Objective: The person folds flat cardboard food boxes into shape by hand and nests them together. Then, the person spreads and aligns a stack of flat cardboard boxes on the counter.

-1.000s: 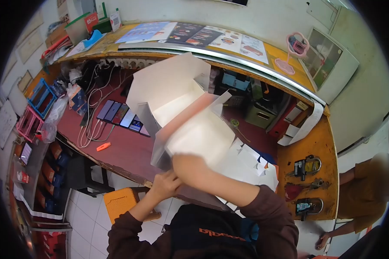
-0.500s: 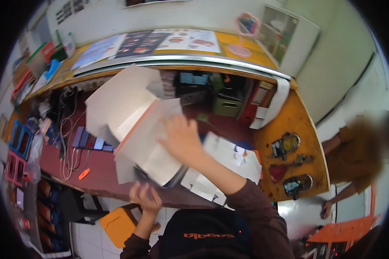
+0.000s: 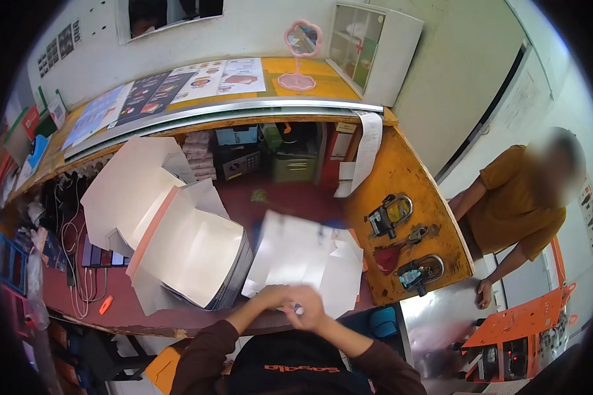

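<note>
Two white cardboard boxes, part-folded, lie nested with flaps open [image 3: 197, 257] on the dark red desk [image 3: 115, 299], left of my hands. In front of me is a flat white cardboard sheet [image 3: 290, 253], its near edge at my hands. My left hand [image 3: 275, 298] is closed on that edge, fingers partly hidden behind my right hand. Close beside it, nearly touching, my right hand [image 3: 306, 308] is closed with its fingers pinching the same sheet's edge. More folded white cardboard [image 3: 346, 253] lies under the sheet on the right.
Padlocks [image 3: 390, 216] and keys lie on the wooden side top [image 3: 451, 247]. A person [image 3: 517, 197] stands at the right. Phones [image 3: 97, 255], cables and an orange marker [image 3: 106, 304] are at the left. An orange stool [image 3: 163, 370] stands below the desk.
The view has swung right. My hands have left the open boxes, which now rest on the desk at the left, and have come together at the flat cardboard sheet.
</note>
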The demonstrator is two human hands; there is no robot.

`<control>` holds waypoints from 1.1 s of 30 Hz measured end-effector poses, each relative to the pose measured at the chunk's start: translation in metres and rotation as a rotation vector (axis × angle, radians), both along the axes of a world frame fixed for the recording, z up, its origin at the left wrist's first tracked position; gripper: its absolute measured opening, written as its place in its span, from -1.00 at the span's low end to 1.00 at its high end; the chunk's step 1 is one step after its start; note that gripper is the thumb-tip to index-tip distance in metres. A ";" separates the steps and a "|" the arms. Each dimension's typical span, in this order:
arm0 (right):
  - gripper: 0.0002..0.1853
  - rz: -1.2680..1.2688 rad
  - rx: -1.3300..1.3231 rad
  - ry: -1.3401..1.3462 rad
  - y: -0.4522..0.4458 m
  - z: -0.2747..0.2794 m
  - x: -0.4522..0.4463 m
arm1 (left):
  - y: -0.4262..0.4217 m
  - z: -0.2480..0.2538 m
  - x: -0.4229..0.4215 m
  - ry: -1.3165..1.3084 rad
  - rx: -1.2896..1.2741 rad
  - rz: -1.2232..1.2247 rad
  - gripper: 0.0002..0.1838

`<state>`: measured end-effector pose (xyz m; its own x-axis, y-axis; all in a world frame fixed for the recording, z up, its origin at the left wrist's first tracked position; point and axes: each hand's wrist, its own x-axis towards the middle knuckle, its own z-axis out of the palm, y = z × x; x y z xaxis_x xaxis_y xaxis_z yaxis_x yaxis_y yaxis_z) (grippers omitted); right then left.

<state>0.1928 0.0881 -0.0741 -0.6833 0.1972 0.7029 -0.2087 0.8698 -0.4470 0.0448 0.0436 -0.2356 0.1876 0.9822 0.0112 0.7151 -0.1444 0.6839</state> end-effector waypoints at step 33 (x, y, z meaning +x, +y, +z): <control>-0.69 0.388 -1.887 0.192 -0.042 0.022 0.071 | -0.041 0.216 0.062 -1.397 0.433 0.766 -0.71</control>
